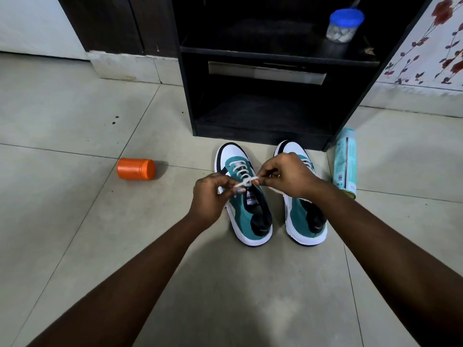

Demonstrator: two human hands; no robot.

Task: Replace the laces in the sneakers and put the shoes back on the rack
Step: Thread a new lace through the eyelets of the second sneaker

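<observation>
Two teal and white sneakers stand side by side on the tiled floor [75,108], toes at twelve o'clock toward a black rack [263,136], likely so each can slide straight onto its shelf once laced; the left sneaker [246,219] shows a white lace [240,169] threaded through its eyelets. Both forearms reach in from six o'clock and meet over it; the left hand [210,196] and right hand [288,175] each hold a narrow pinching grip on a lace end, a knot between them, apparently tightening it; the right sneaker [304,221] sits just beside, at three o'clock.
</observation>
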